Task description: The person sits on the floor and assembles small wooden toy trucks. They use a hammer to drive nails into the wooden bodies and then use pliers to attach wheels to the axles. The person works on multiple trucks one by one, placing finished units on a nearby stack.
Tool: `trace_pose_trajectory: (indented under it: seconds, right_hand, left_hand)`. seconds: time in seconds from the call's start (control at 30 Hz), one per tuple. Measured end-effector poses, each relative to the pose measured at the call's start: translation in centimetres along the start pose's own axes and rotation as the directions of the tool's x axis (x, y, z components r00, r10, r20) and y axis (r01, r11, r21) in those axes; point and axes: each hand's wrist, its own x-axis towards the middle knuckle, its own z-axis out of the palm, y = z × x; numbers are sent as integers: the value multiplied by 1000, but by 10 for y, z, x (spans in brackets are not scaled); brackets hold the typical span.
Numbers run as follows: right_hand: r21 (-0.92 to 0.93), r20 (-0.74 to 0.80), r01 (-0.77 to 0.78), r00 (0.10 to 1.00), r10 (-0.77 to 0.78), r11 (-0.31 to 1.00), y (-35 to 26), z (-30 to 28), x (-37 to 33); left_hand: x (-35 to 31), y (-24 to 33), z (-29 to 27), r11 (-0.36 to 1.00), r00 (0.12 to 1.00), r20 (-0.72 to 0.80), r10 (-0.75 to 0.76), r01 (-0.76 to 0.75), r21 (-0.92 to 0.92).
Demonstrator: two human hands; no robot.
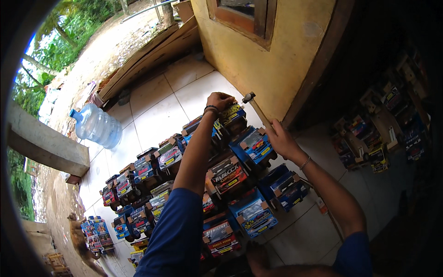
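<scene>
My right hand (282, 141) is closed round the wooden handle of a hammer (259, 111), whose metal head points up and away from me. My left hand (220, 101) reaches to the far end of the rows, fingers bent together at the top of a yellow and dark toy truck (234, 113). What those fingers pinch, if anything, is too small to make out. The hammer head hangs just right of that truck. Below my right hand stands a blue toy truck (256, 145), and a red and black one (226, 175) is nearer me. Several more colourful toy trucks stand in rows, partly behind my left arm.
A clear blue water jug (99, 127) lies on the white tile floor (154, 99) at the left. A brown cat (79, 237) is beside a stack of printed packs (98, 234). More toy trucks (367, 131) stand in shade at the right. A yellow wall (263, 64) rises ahead.
</scene>
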Motion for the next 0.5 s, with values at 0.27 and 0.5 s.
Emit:
trace_pose_trajectory:
  seconds: [0.27,0.5]
  right_hand:
    - [75,-29,105,994,-103,992,-6,7,26]
    - [-2,-39,111,993,-111,994,0,10,23]
  left_hand:
    - [1,4,-2,1000,1000,24,-14,14,-13]
    - [-4,9,-4,999,999,20,-37,37,-24]
